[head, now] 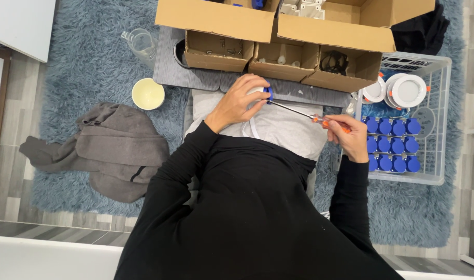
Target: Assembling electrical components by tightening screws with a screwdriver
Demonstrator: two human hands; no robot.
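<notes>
Rug (86,62): big, blue-grey, fluffy, under everything.
Cardboard boxes (278,31): brown, stiff, open flaps, above the grey tray, small parts inside.
Grey tray (195,78): flat, ridged, in the middle, across the lap.
Grey jacket (112,148): soft, crumpled, left of the grey tray.
White crate (428,119): plastic bars, right of the grey tray.
Done pieces (392,142): rows of blue round caps and some white round lights in the crate, so a good many look done.
Cup (147,94): round, pale yellow, left of the grey tray.
Left hand (242,101): fingers curled tight around a small white and blue part (265,93), at the near edge of the grey tray.
Right hand (351,137): fingers closed on the orange-handled screwdriver (309,115), thin metal tip at the part.
Left to do: this part looks not finished, screw likely being turned.
</notes>
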